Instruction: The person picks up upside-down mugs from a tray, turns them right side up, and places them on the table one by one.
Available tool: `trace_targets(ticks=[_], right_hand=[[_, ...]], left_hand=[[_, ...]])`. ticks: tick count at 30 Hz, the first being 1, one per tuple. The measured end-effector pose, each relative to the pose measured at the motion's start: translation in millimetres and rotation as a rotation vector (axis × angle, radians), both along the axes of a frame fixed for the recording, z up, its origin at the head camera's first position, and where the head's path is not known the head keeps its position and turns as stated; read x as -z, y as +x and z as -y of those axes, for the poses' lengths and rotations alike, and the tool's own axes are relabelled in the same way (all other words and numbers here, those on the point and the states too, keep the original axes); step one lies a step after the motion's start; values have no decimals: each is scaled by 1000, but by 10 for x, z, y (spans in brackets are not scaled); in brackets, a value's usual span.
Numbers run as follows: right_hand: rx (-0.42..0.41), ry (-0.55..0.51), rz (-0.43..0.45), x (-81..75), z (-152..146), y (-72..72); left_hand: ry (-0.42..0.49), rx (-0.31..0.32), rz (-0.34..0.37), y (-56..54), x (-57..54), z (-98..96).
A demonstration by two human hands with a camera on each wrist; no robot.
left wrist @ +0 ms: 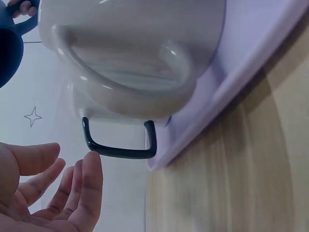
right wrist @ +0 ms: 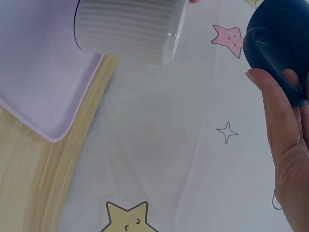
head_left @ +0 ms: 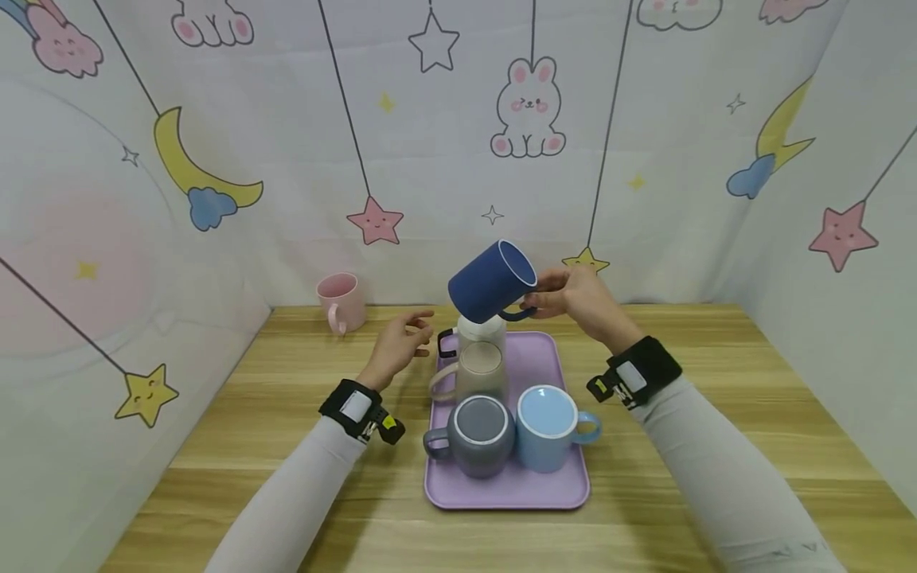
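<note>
My right hand (head_left: 583, 302) grips a dark blue mug (head_left: 487, 282) by its handle, in the air above the far end of the lilac tray (head_left: 533, 362). The mug is tilted, its rim toward the upper right. In the right wrist view the fingers (right wrist: 277, 104) lie against the mug's handle. Over the table left of the tray hovers my left hand (head_left: 397, 346), its fingers loosely bent and holding nothing. Nearest to it stands a white ribbed mug (right wrist: 125, 29) with a black handle (left wrist: 120, 152), partly hidden by the blue mug in the head view.
Upside down on the tray are a beige mug (head_left: 481, 366), a grey mug (head_left: 480, 446) and a light blue mug (head_left: 546, 438), the last with its handle rightward. A pink mug (head_left: 344, 302) stands upright at the wooden table's (head_left: 286, 398) back left. A printed cloth (head_left: 444, 143) hangs behind.
</note>
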State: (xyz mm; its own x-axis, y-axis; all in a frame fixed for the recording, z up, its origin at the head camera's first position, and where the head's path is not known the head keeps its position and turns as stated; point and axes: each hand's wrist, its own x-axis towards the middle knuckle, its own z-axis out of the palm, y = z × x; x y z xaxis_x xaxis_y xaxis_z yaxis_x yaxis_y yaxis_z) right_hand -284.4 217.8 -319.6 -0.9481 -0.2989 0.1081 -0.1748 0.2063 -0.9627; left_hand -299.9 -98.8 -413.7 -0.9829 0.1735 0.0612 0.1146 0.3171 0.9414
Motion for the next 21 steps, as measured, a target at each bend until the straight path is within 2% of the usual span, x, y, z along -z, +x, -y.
trace_targets(ticks=[6,15,21], right_hand=[[-16,-37,2,-4,96,-32],[-20,-80,25,16,240,-66],[-32,-95,19,38,315,-91]], left_hand=[[67,44,48,-9,-104,-31],[187,74,117,-26,-229,-135],[261,132,137,-4,-296,-168]])
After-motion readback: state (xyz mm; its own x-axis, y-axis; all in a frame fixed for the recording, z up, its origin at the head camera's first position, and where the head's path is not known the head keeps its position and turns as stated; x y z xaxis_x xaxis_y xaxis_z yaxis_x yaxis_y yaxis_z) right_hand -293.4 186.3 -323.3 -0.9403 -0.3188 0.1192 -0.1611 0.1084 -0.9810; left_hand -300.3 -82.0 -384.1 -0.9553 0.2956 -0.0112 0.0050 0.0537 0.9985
